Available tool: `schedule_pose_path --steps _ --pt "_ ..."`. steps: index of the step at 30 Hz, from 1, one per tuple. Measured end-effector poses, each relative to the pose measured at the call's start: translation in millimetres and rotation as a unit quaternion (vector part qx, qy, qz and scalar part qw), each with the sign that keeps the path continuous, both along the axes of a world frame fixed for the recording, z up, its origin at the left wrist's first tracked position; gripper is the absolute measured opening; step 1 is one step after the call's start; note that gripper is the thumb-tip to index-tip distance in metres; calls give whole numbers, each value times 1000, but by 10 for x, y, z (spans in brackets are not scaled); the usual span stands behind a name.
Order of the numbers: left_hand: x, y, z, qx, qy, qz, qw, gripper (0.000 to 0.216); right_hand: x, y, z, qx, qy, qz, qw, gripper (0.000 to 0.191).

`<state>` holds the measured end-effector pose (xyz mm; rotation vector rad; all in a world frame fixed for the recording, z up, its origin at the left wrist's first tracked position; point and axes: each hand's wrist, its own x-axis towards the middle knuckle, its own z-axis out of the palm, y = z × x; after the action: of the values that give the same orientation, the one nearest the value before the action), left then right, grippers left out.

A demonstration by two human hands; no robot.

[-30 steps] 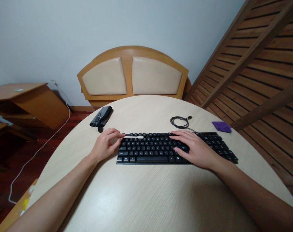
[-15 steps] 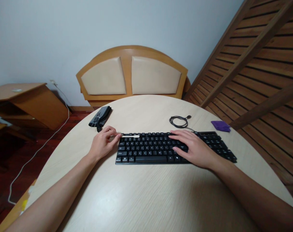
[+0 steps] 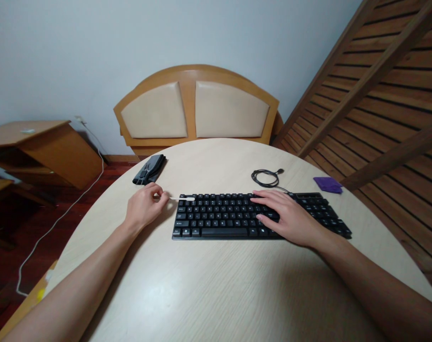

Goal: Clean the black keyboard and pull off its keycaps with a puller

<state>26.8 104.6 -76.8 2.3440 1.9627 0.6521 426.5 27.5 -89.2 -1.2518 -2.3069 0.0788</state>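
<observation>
A black keyboard (image 3: 233, 216) lies across the middle of a round pale wooden table (image 3: 216, 285). My left hand (image 3: 143, 206) is just off the keyboard's left end, fingers pinched on a thin white stick (image 3: 183, 198) whose tip rests on the top-left keys. My right hand (image 3: 290, 216) lies flat on the right part of the keyboard, fingers stretched out over the keys.
A dark grey pouch (image 3: 150, 168) lies at the table's far left. A coiled black cable (image 3: 266, 178) sits behind the keyboard, and a purple cloth (image 3: 328, 184) lies at the far right. A padded wooden headboard (image 3: 196, 111) and slatted wooden frame (image 3: 376, 90) stand behind.
My left hand has drawn leftward, pulling the white stick along the top key row to the keyboard's left corner. The right hand has stayed on the keys.
</observation>
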Motion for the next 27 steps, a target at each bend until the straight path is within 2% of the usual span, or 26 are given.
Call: schedule_pose_path --steps 16,22,27 --pt "-231 41 58 -27 82 83 993 31 13 3 -11 2 -16 -1 1000 34" --pt "-161 30 -24 -18 54 38 998 34 14 3 -10 2 -9 -3 1000 34" --pt "-35 -1 -50 -32 10 22 999 28 10 1 -23 5 -9 -5 1000 34"
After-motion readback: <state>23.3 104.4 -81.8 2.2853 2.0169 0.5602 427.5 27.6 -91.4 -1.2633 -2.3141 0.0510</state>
